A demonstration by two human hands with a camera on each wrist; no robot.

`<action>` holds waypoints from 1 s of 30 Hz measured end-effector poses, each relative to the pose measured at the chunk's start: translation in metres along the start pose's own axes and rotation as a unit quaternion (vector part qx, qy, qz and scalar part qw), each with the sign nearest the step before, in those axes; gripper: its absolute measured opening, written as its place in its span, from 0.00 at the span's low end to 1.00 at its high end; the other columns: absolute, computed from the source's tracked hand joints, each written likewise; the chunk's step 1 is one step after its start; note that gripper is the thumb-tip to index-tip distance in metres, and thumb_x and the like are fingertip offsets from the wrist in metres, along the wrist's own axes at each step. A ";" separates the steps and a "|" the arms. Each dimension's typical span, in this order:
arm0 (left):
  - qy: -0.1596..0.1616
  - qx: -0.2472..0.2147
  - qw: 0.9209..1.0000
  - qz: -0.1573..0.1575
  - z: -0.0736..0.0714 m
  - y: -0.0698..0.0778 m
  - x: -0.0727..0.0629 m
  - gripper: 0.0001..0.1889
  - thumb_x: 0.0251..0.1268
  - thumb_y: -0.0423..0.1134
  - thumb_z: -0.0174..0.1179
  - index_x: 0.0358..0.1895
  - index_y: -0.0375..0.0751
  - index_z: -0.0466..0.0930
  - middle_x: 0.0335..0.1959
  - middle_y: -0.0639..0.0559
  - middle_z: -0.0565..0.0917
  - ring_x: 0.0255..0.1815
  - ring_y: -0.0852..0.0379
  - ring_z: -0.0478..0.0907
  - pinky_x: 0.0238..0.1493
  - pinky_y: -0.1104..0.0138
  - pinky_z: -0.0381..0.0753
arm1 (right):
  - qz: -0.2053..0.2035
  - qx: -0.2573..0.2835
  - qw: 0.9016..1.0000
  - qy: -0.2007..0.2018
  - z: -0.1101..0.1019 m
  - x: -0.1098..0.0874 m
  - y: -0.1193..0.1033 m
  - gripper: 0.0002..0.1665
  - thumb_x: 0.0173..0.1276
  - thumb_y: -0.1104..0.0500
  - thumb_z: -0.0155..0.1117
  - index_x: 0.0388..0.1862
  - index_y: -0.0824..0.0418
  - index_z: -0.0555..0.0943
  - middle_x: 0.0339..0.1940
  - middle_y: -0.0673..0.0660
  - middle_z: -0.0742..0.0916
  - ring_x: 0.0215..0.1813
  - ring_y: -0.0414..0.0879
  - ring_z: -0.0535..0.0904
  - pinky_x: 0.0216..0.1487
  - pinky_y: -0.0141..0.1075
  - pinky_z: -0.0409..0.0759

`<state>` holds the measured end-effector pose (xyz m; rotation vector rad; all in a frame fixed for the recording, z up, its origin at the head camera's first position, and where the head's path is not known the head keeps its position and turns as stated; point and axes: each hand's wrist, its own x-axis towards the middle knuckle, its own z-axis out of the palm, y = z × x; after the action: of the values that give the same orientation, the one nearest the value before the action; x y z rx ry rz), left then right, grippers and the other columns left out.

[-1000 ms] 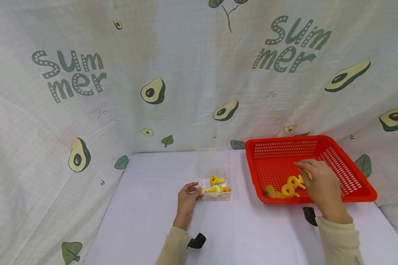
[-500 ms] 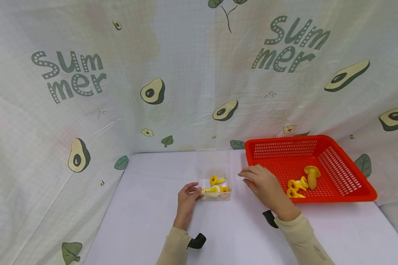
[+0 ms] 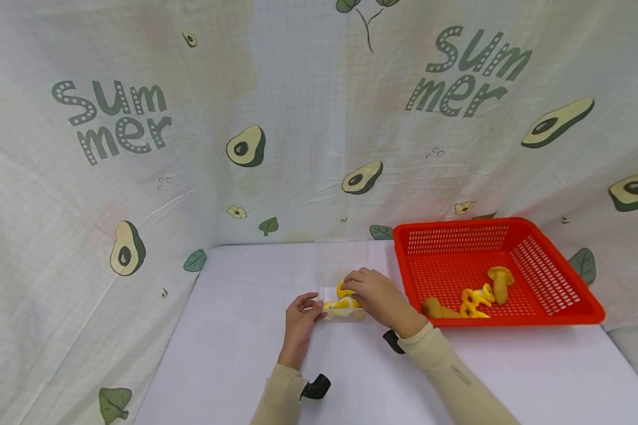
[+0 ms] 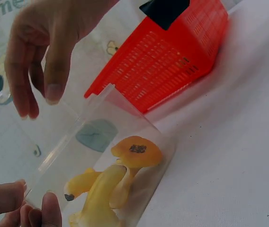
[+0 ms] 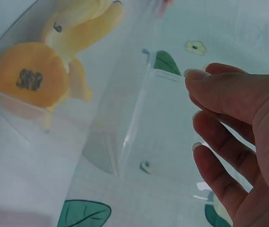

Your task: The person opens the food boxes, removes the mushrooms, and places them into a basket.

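Observation:
A clear plastic box (image 3: 329, 292) with its lid raised stands mid-table, holding several yellow mushrooms (image 4: 137, 151). My left hand (image 3: 300, 324) pinches the box's near left edge; in the left wrist view, thumb and fingers lie on either side of its wall. Over the right part of the box is my right hand (image 3: 380, 298), covering some mushrooms in the head view. The right wrist view shows that hand (image 5: 238, 127) with loosely bent fingers, thumb apart from the other fingertips and nothing between them. An orange-capped mushroom (image 5: 32, 75) lies against the box's front wall.
A red perforated basket (image 3: 558, 277) stands to the right, with yellow mushrooms (image 3: 478, 295) and brownish ones (image 3: 501, 285) inside. A printed cloth (image 3: 298, 118) hangs behind the white table (image 3: 234, 330). Black mounts (image 3: 316, 386) sit at both wrists.
My right hand has moved left from over the basket to the box, uncovering the mushrooms in the basket. My left hand and the box have stayed in place.

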<state>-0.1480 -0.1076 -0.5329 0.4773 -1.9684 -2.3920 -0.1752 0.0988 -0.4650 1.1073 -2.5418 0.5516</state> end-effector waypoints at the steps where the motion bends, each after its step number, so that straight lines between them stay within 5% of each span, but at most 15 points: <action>1: -0.001 -0.001 1.000 0.001 0.000 0.000 0.000 0.19 0.70 0.21 0.64 0.61 0.19 0.75 0.37 0.50 0.77 0.37 0.59 0.77 0.38 0.71 0.90 | 0.000 0.000 1.000 -0.006 0.002 0.002 0.000 0.18 0.58 0.68 0.83 0.47 0.57 0.91 0.47 0.52 0.90 0.50 0.49 0.85 0.55 0.41 0.89; 13: -0.004 -0.003 1.000 0.002 -0.001 0.001 -0.001 0.19 0.70 0.22 0.65 0.61 0.18 0.75 0.37 0.49 0.77 0.36 0.59 0.77 0.37 0.71 0.90 | -0.007 -0.048 0.997 -0.052 0.038 0.020 0.014 0.13 0.60 0.72 0.79 0.42 0.58 0.92 0.43 0.52 0.90 0.45 0.49 0.84 0.49 0.39 0.89; 30: -0.007 0.002 1.000 0.000 -0.001 0.002 -0.002 0.19 0.70 0.22 0.64 0.61 0.19 0.75 0.38 0.49 0.78 0.36 0.59 0.77 0.37 0.71 0.90 | 0.012 -0.104 0.985 -0.138 0.051 0.035 0.021 0.09 0.61 0.66 0.81 0.39 0.55 0.94 0.37 0.51 0.91 0.39 0.48 0.82 0.44 0.37 0.87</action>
<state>-0.1467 -0.1086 -0.5309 0.4613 -1.9785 -2.3982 -0.2204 0.0656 -0.4995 1.1472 -2.7712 0.1387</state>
